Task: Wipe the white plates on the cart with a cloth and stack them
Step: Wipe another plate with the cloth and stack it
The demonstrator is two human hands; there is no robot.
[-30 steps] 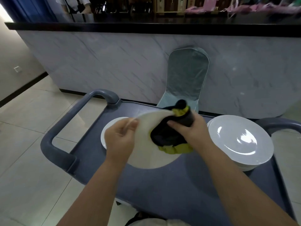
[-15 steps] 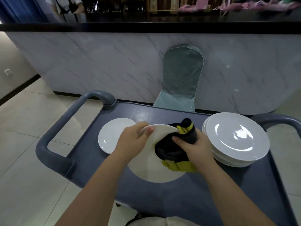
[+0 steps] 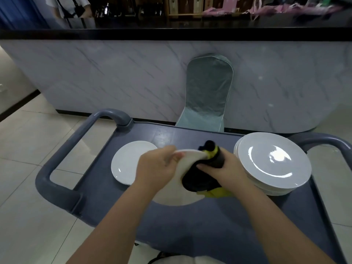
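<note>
The left hand [image 3: 156, 168] pinches a tilted white plate [image 3: 171, 195] by its rim — the right hand [image 3: 224, 170] grips a black-and-yellow cloth [image 3: 198, 180] against it.

You've got a plain white round ceramic plate [image 3: 172, 196] against a black cloth with yellow patches [image 3: 199, 180]. Under them, a slate blue-grey plastic cart [image 3: 209, 235]. There's a glossy white plate stack [image 3: 274, 162], and beyond it a white marble-look counter front [image 3: 114, 77] with thin grey streaks.

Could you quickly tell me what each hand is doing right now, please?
Left hand: grips the plate by its rim.
Right hand: holds the cloth against the plate.
</note>
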